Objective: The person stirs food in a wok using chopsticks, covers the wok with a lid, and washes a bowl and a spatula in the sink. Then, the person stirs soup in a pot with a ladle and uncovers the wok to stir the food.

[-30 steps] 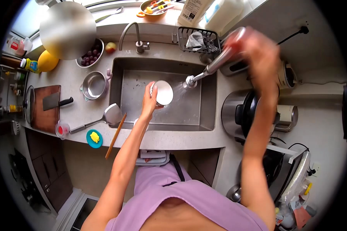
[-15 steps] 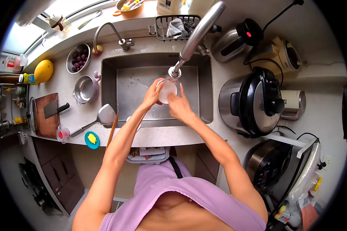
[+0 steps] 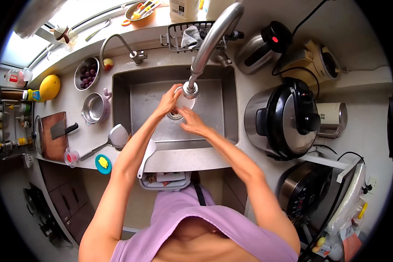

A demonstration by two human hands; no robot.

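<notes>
Left fingers grip white cup under tap; right fingers touching it, grip unclear; sink in pale counter, window left.

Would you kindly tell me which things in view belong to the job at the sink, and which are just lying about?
In the job, it seems:
- white bowl
- left hand, right hand
- large tap
- sink

Just lying about:
- knife
- pot
- spatula
- kettle
- cooker
</notes>
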